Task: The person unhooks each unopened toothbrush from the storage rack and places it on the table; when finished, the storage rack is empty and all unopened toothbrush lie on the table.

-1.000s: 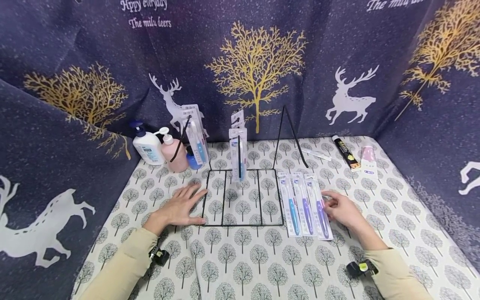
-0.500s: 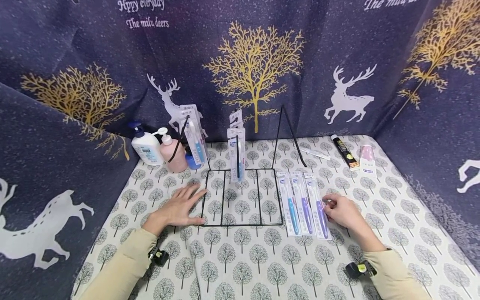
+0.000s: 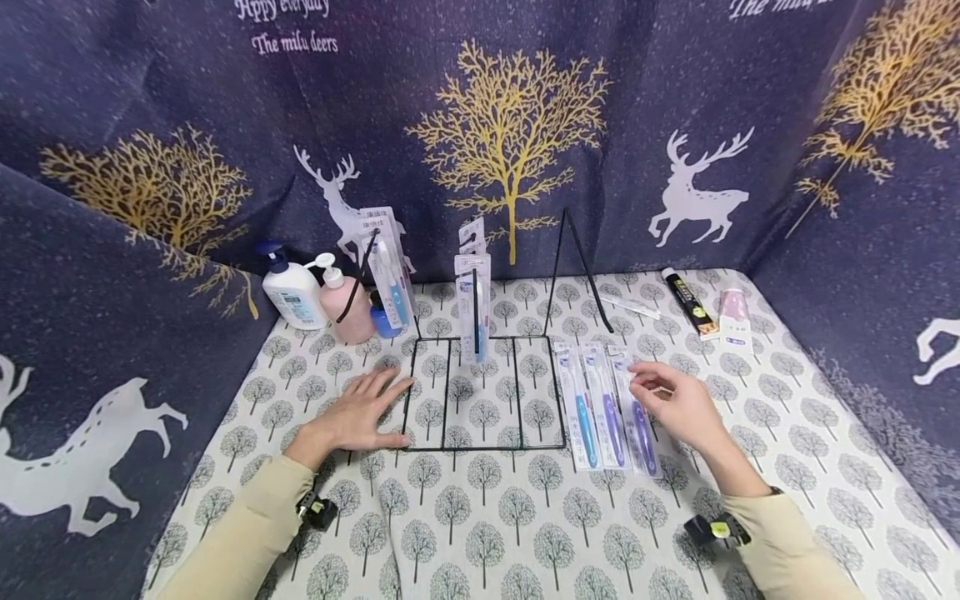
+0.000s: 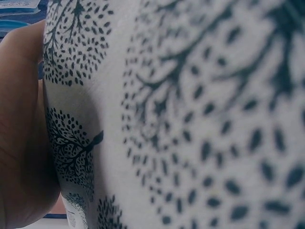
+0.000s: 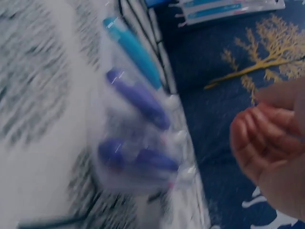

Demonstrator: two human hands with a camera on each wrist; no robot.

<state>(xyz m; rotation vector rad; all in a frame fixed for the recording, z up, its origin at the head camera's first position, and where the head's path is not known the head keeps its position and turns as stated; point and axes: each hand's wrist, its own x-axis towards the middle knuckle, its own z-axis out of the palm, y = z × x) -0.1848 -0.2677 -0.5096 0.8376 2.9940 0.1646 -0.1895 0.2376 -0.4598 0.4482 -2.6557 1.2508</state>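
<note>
A white pump bottle (image 3: pixel 295 293) stands beside a pink pump bottle (image 3: pixel 347 310). The left hand (image 3: pixel 358 417) rests at the left edge of the wire rack (image 3: pixel 483 449), its grip spread wide, holding nothing. Toothbrush packs (image 3: pixel 465 312) hang on the rack. Three packaged toothbrushes (image 3: pixel 611 417) lie on the worktop (image 3: pixel 577 507) to its right; over the rightmost hovers the right hand (image 3: pixel 684 408), its grip loosely curled, nothing held.

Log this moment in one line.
left hand: at left edge of rack; right hand: near rightmost toothbrush pack, holding nothing; three packs: lying right of rack; left hook, middle hook: loaded; right hook: bare
</note>
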